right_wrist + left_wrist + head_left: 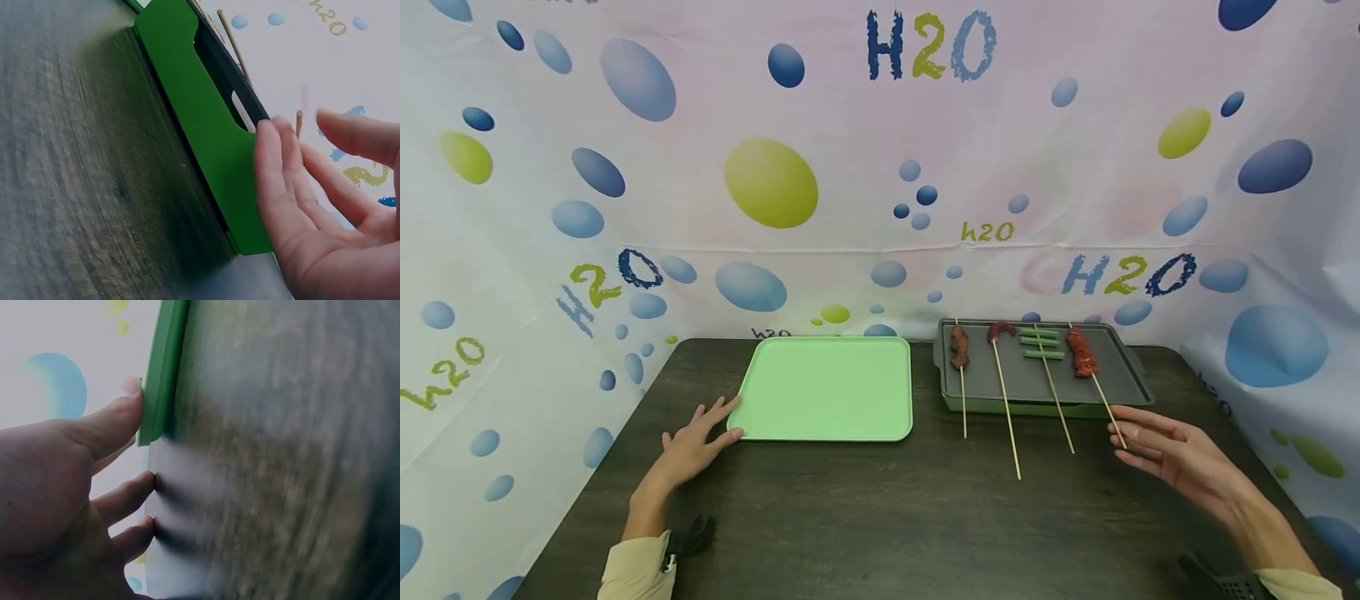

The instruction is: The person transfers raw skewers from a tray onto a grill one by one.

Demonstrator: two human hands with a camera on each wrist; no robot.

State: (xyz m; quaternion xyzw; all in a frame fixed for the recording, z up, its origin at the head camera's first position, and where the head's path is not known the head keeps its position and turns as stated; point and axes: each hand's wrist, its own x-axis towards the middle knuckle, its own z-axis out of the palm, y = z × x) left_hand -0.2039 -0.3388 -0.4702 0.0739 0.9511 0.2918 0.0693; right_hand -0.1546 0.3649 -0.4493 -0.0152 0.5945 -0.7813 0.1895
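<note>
A light green tray lies on the dark wooden table. My left hand lies flat on the table at the tray's front left corner, thumb touching the tray's rim. To the right stands a grey griddle on a green base bearing several skewers: a brown meat one, a red one, a green vegetable one and a red meat one. My right hand hovers with straight fingers beside the stick end of the rightmost skewer, close to the griddle's green base.
A printed backdrop with blue and yellow bubbles encloses the table on three sides. The skewer sticks overhang the griddle's front edge onto the table. A dark strap sits on each wrist.
</note>
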